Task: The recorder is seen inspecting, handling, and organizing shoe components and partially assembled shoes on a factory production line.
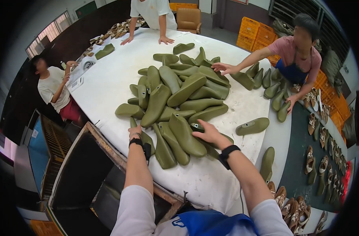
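Note:
A heap of olive-green shoe lasts covers the middle of the white-topped table. At the heap's near left edge, my left hand is closed around a shoe last, which it partly hides. My right hand grips another shoe last at the near right of the heap, thumb and forefinger on either side of its holed end. Between my hands several lasts lie side by side, toes toward me, including a large last beside my right fingers. Black bands circle both my wrists.
A co-worker's hand reaches over the heap from the right. Another person's hands rest on the far edge; someone sits at the left. Single lasts lie at right, beside a dark green strip with rows of shoes. A dark wood-edged bin stands near left.

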